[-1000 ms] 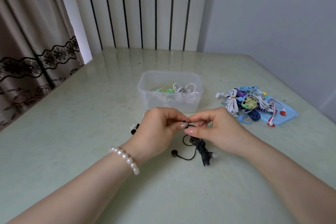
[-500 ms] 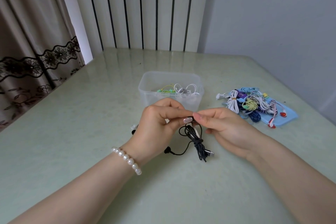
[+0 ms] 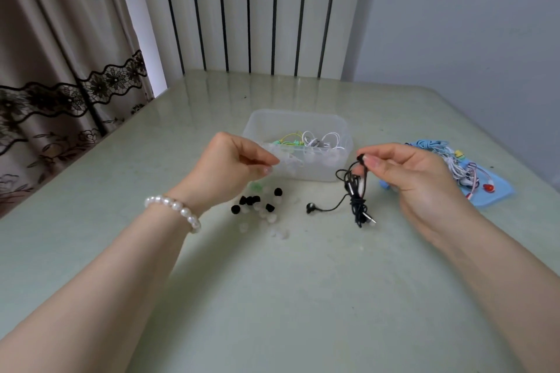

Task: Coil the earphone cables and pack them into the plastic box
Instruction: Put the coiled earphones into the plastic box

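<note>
My right hand (image 3: 415,179) pinches one bud of a black earphone cable (image 3: 357,203) between thumb and forefinger. The partly wound bundle hangs down to the table, with its plug and the other bud (image 3: 309,208) lying on the surface. My left hand (image 3: 230,169), wearing a pearl bracelet, hovers to the left with its fingertips curled together; I see nothing between them. The clear plastic box (image 3: 298,116) stands just behind both hands and holds a green-yellow coil and white coils (image 3: 318,141).
Loose black and clear ear tips (image 3: 254,201) lie scattered on the table under my left hand. A pile of coloured and white earphones (image 3: 454,157) sits on a blue sheet (image 3: 497,194) at the right. A curtain hangs at the left, a wall at the right.
My hands have parted. The left one let go of the black cable and moved left, uncovering the ear tips. The right one carried the bundle to the right and lifted it.
</note>
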A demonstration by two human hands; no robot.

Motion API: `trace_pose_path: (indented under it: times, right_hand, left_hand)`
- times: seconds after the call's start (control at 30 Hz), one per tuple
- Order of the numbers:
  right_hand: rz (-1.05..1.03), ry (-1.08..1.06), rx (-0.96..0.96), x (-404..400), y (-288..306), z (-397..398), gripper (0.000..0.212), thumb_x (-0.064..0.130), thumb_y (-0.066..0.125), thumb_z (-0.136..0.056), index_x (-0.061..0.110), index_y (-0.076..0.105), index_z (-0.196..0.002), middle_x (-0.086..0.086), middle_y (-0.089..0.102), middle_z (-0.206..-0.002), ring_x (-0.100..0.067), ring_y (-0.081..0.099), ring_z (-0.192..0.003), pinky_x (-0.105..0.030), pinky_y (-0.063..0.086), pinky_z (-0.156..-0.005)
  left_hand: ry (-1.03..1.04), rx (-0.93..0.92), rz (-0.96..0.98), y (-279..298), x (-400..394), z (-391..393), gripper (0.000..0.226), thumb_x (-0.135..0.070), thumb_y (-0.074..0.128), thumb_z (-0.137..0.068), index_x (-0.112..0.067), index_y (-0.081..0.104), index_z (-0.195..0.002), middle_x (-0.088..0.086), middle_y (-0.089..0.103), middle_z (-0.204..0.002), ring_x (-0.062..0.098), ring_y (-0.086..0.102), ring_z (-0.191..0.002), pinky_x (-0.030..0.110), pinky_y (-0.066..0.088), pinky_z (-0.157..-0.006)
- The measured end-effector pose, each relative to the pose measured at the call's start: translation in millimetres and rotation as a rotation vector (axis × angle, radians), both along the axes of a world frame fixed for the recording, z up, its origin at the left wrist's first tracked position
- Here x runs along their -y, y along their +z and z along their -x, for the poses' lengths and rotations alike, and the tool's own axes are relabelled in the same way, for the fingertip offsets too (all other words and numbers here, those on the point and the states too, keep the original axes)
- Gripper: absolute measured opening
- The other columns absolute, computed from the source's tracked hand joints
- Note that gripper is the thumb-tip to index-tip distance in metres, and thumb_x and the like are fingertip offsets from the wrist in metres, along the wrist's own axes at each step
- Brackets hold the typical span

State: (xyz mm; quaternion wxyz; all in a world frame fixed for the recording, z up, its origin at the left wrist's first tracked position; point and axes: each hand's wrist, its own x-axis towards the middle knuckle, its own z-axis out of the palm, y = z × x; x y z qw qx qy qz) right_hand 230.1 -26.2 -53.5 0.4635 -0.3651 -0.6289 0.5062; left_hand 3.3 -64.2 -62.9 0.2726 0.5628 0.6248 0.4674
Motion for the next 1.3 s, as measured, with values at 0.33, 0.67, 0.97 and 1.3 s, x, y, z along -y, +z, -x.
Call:
trace_pose_path:
  times: [0.33,0.67,0.97,1.3]
  right_hand:
    - [-0.223,-0.042,0.355,-0.3,-15.0,7.5,0.022,0.003,0.065,-0.08,0.024,0.067,-0.079,-0.001,0.069,-0.079,-0.011,0.061,-0.079,-0.013,0.043,-0.079]
    - [-0.24,-0.055,0.376,1.5,-18.5,11.9,0.026,0.005,0.068,-0.079,0.031,0.066,-0.075,-0.004,0.069,-0.08,-0.003,0.06,-0.075,-0.009,0.042,-0.077]
    - [-0.264,-0.108,0.297,3.8,-13.6,10.0,0.023,0.005,0.07,-0.075,0.029,0.069,-0.076,0.009,0.07,-0.075,-0.007,0.063,-0.079,-0.011,0.043,-0.081]
    - [-0.257,-0.094,0.185,11.2,-9.8,12.3,0.022,0.004,0.071,-0.073,0.025,0.069,-0.079,0.013,0.07,-0.073,-0.005,0.064,-0.068,-0.012,0.047,-0.075]
  left_hand:
    - [0.033,-0.469,0.008,-24.4,-8.2,-14.4,0.014,-0.009,0.063,-0.084,-0.013,0.072,-0.093,-0.002,0.063,-0.088,0.014,0.056,-0.074,0.014,0.041,-0.061]
    - [0.011,-0.594,0.068,-27.6,-12.3,-15.2,0.023,0.002,0.052,-0.083,-0.009,0.071,-0.09,0.003,0.067,-0.088,0.007,0.053,-0.059,0.013,0.037,-0.058]
    - [0.031,-0.022,-0.079,-10.7,-1.6,-24.6,0.011,-0.006,0.066,-0.081,-0.013,0.069,-0.073,-0.011,0.06,-0.059,-0.003,0.052,-0.053,0.013,0.038,-0.054]
    - [-0.211,1.123,0.337,-11.1,12.1,-60.8,0.012,-0.001,0.059,-0.067,-0.003,0.064,-0.078,0.007,0.069,-0.068,0.01,0.067,-0.06,0.019,0.055,-0.058]
